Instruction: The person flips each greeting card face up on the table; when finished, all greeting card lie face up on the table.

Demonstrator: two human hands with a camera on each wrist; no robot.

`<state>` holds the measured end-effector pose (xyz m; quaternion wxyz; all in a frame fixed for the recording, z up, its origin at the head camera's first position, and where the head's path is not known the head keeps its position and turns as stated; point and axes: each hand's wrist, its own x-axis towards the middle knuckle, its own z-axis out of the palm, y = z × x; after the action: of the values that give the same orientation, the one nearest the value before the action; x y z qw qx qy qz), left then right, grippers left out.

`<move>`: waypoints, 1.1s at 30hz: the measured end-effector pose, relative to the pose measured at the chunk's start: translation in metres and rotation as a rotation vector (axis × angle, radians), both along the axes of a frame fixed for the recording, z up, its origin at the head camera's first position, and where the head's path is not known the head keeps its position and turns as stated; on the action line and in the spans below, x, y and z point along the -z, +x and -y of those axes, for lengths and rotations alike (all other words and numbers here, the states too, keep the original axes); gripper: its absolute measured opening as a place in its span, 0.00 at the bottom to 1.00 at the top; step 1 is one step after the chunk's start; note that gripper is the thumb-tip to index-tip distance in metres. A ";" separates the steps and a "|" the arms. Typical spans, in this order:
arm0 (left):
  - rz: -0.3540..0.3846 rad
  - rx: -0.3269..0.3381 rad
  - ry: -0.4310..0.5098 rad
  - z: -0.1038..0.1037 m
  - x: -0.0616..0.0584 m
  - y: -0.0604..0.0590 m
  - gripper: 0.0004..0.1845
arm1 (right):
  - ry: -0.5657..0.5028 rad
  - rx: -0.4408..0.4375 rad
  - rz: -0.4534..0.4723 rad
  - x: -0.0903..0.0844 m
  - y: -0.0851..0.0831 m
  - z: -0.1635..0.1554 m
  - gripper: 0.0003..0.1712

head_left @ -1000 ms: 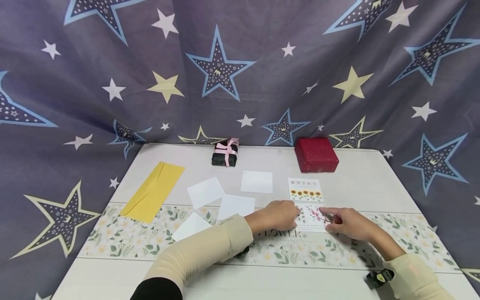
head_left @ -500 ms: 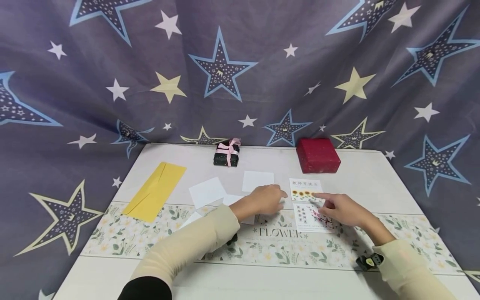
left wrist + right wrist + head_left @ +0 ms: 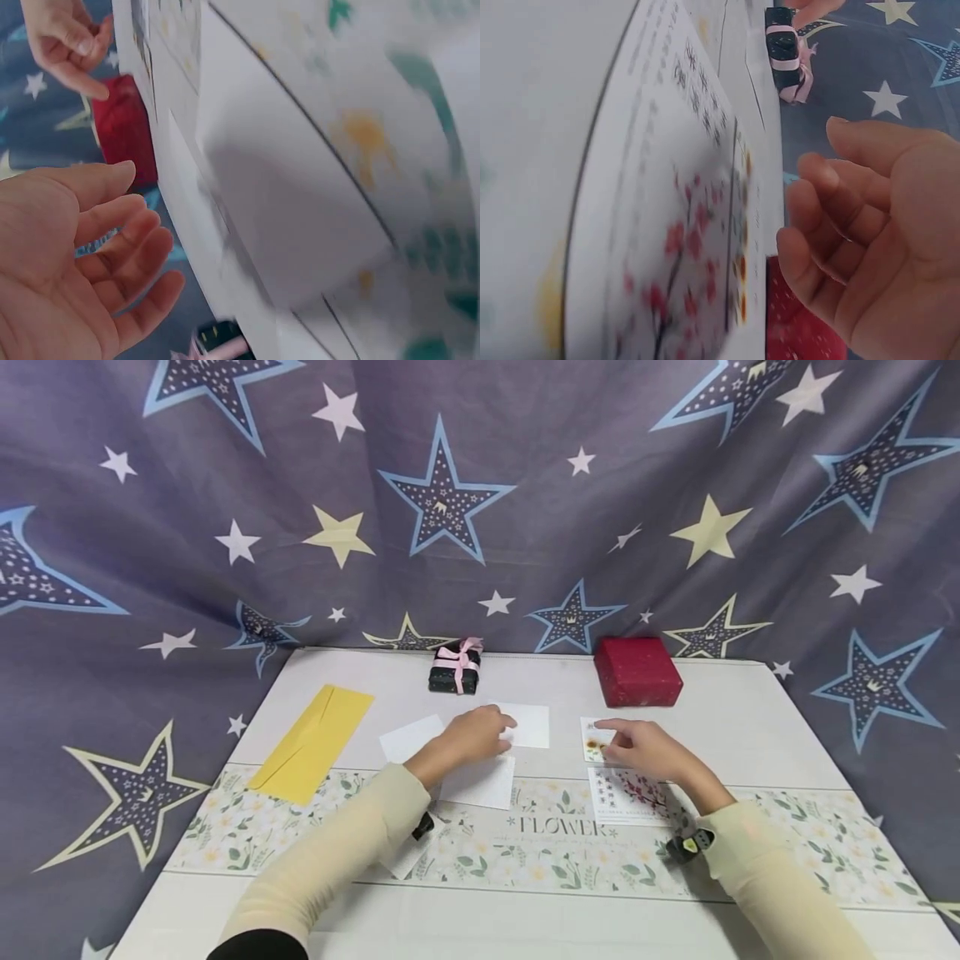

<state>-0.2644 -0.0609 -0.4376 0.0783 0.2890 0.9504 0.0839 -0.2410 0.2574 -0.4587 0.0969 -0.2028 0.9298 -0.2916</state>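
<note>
My left hand (image 3: pixel 480 732) hovers with relaxed fingers over the near edge of a blank white card (image 3: pixel 531 724), holding nothing; in the left wrist view its palm (image 3: pixel 75 277) is bare above another white card (image 3: pixel 292 225). My right hand (image 3: pixel 636 747) lies with loosely curved fingers over the sunflower card (image 3: pixel 592 737), its index finger pointing left. The right wrist view shows this hand (image 3: pixel 870 240) holding nothing. A cherry-blossom card (image 3: pixel 626 797) (image 3: pixel 675 255) lies just in front of the sunflower card.
A red box (image 3: pixel 637 671) and a black gift box with pink ribbon (image 3: pixel 455 667) stand at the table's back. A yellow envelope (image 3: pixel 311 753) lies at the left. More white cards (image 3: pixel 408 737) (image 3: pixel 480 782) lie near my left forearm. The starry curtain (image 3: pixel 480 510) hangs behind.
Both hands have moved away from the blossom card: the left one leftward and back to the white cards, the right one back onto the sunflower card.
</note>
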 end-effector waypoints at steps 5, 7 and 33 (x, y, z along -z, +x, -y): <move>-0.010 -0.063 0.026 0.019 0.002 -0.010 0.21 | -0.025 0.014 0.010 0.006 -0.015 0.020 0.30; 0.000 -0.086 0.035 0.024 0.004 -0.013 0.22 | -0.031 0.017 0.008 0.007 -0.022 0.029 0.30; 0.017 -0.134 -0.076 0.022 0.032 -0.027 0.27 | -0.073 0.171 0.197 0.024 -0.075 0.077 0.33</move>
<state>-0.2910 -0.0824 -0.4695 0.0914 0.2210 0.9694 0.0550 -0.3156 0.1806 -0.4832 0.1549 -0.0965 0.9185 -0.3508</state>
